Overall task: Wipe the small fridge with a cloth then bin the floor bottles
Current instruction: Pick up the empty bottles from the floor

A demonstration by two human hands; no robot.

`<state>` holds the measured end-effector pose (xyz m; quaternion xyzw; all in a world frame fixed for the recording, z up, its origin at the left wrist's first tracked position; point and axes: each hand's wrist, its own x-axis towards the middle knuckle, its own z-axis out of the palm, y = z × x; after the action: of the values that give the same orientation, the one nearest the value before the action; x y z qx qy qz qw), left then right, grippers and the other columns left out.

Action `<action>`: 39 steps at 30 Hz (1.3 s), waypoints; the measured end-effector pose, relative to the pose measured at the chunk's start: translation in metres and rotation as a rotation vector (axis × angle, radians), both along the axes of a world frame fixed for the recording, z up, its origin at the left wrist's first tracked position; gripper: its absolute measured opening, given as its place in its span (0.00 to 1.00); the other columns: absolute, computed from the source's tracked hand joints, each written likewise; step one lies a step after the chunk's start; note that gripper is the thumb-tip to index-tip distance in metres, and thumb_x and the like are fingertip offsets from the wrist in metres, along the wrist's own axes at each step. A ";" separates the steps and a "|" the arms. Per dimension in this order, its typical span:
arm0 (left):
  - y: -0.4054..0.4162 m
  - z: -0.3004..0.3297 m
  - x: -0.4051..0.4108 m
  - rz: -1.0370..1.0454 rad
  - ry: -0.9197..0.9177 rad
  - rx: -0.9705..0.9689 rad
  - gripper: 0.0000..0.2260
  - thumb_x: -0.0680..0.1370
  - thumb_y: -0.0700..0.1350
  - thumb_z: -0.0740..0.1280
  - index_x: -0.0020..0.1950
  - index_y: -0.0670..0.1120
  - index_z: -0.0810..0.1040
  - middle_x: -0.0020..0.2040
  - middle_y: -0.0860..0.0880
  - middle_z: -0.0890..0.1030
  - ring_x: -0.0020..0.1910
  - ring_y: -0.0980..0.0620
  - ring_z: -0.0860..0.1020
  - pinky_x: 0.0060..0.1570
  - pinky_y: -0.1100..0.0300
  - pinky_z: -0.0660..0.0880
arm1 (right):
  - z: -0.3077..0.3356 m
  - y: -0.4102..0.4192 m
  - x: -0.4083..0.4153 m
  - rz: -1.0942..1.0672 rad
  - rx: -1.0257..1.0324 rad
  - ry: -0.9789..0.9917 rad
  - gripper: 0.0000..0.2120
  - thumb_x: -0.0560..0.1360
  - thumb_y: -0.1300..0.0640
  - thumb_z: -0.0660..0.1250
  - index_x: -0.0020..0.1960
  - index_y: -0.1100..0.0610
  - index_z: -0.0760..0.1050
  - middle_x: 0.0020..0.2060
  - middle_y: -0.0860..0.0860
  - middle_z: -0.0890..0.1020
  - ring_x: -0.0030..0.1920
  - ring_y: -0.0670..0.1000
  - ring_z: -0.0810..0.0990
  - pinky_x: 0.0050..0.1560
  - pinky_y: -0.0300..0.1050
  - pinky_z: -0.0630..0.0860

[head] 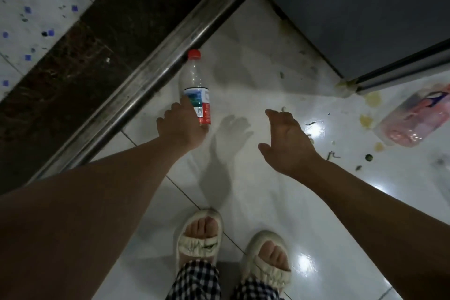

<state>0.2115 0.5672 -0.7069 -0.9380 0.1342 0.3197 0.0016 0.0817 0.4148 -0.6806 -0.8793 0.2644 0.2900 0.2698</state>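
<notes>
Looking straight down at a glossy white tiled floor (280,202). A clear bottle (195,85) with a red cap lies on it, cap pointing away from the person, right beside a metal door track (155,75). The left hand (180,126) is down at the bottle's base end, fingertips on the label, fingers spread and only slightly bent, not wrapped round it. Whether the bottle is lifted at all, can't tell. The right hand (289,141) hangs in the air to the right of the bottle, well apart from it, fingers loose and parted, holding nothing. Its shadow falls on the tiles between the two hands.

Further right of the bottle stands the grey fridge (353,12), its bottom corner on the floor. Beyond that corner, far from the bottle, lies a second, pink bottle (411,117) on its side, with yellowish stains and dark specks around it. Nearer than the bottle, two feet in cream slippers (199,236) and checked trouser hems.
</notes>
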 end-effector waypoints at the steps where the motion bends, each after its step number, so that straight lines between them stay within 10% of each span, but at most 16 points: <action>1: -0.002 -0.014 0.000 0.037 0.000 -0.020 0.34 0.74 0.54 0.68 0.73 0.42 0.57 0.64 0.39 0.71 0.63 0.40 0.72 0.62 0.46 0.69 | -0.012 0.000 -0.001 -0.011 -0.002 -0.016 0.35 0.75 0.54 0.66 0.76 0.57 0.50 0.71 0.59 0.61 0.70 0.57 0.62 0.65 0.50 0.66; 11: -0.024 -0.077 -0.006 0.465 0.111 -0.221 0.39 0.73 0.48 0.70 0.75 0.41 0.48 0.69 0.38 0.67 0.65 0.39 0.71 0.65 0.46 0.69 | -0.048 -0.015 -0.038 -0.112 -0.033 -0.040 0.35 0.75 0.53 0.66 0.75 0.58 0.51 0.68 0.60 0.63 0.67 0.58 0.66 0.64 0.48 0.67; 27: -0.103 0.073 -0.131 -0.298 0.358 -0.113 0.32 0.72 0.51 0.71 0.68 0.44 0.58 0.59 0.41 0.76 0.54 0.40 0.77 0.56 0.47 0.74 | 0.077 -0.063 -0.199 -0.705 -0.100 0.001 0.31 0.74 0.58 0.66 0.73 0.60 0.56 0.64 0.61 0.67 0.60 0.61 0.72 0.53 0.47 0.70; 39: -0.189 0.099 -0.242 -0.434 0.272 -0.050 0.36 0.72 0.52 0.71 0.70 0.42 0.55 0.60 0.41 0.76 0.56 0.42 0.77 0.57 0.47 0.74 | 0.079 -0.167 -0.324 -0.812 -0.150 -0.013 0.31 0.75 0.58 0.66 0.73 0.59 0.56 0.67 0.61 0.66 0.65 0.61 0.69 0.60 0.52 0.69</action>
<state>-0.0310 0.3781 -0.6077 -0.8354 0.3392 0.4315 0.0291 -0.2423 0.2474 -0.6013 -0.7226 0.6085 0.1344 0.2990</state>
